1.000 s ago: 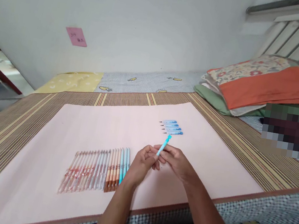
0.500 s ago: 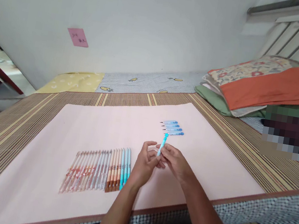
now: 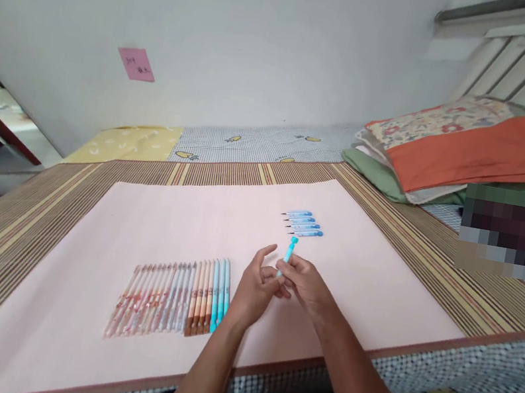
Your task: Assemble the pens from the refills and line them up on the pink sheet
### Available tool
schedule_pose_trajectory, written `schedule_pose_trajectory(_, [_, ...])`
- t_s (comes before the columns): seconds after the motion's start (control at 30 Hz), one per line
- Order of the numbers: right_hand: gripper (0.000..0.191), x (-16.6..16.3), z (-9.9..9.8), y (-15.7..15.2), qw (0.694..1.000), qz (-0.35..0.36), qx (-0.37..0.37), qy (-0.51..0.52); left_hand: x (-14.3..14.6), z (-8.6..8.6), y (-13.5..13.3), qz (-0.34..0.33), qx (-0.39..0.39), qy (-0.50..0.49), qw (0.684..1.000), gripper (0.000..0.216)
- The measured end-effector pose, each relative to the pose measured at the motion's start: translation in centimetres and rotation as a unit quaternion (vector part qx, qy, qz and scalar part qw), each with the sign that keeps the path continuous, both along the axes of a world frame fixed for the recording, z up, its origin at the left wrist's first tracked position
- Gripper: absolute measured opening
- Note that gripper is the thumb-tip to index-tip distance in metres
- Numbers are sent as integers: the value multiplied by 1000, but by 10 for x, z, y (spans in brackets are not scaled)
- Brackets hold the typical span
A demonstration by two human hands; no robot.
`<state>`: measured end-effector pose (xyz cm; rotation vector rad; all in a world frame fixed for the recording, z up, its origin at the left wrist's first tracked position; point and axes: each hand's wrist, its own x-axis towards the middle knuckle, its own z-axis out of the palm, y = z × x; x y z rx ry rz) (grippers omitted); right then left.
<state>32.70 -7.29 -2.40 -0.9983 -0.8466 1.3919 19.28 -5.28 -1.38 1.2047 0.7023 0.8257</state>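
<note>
A turquoise pen [image 3: 289,251] stands nearly upright between my hands, its bright cap end on top. My right hand [image 3: 306,283] pinches its barrel between thumb and fingers. Around the pen's lower end, my left hand [image 3: 256,287] closes its thumb and lower fingers, while its index finger sticks up free; the tip is hidden there. Just beyond the hands lie several small blue pens [image 3: 305,224] with dark tips, side by side. To the left, a tight row holds clear pens with reddish patterns [image 3: 149,298], brown-and-cream pens [image 3: 200,297] and light blue pens [image 3: 222,287].
A pale pink sheet [image 3: 177,222] lies under the pens on a striped bamboo mat [image 3: 371,208]. Folded bedding with an orange band [image 3: 491,154] is piled at the right. A pink note [image 3: 136,63] is stuck on the white wall behind.
The turquoise pen has dropped slightly and shifted a little right. My right fingers sit a bit higher on it, and my left index finger has lifted slightly.
</note>
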Motion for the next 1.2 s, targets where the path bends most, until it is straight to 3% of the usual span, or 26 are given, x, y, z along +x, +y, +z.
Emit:
schedule_pose_trajectory(0.17, [40, 11, 3, -7, 995, 89, 5, 48, -6, 3, 2, -72, -68, -75, 992, 92])
schedule_pose_trajectory(0.4, [34, 11, 3, -7, 993, 92, 34, 61, -7, 2, 1, -90, -100, -125, 983, 89])
schedule_pose_trajectory(0.6, [38, 1, -1, 0, 995, -45, 21, -84, 0, 0, -4, 14, 5, 12, 1000, 77])
schedule_pose_trajectory(0.7, [45, -6, -5, 4, 989, -97, 24, -112, 3, -4, -7, 88, 100, 96, 986, 63])
schedule_pose_trajectory(0.77, [44, -8, -4, 4, 988, -106, 20, -112, 4, -4, -7, 104, 106, 99, 984, 62])
schedule_pose_trajectory(0.9, [35, -2, 2, -2, 999, 20, 24, -33, 0, 1, -2, 25, -13, -22, 999, 85])
schedule_pose_trajectory(0.97, [35, 3, 3, -5, 997, 69, 32, 18, -3, 4, 1, -15, -35, -51, 998, 94])
schedule_pose_trajectory(1.07, [32, 5, 2, -7, 996, 74, 33, 43, -7, 6, 3, -42, -42, -36, 998, 92])
schedule_pose_trajectory(1.2, [34, 0, -2, -5, 999, 30, 18, -2, -6, 2, 3, -21, -26, 3, 999, 81])
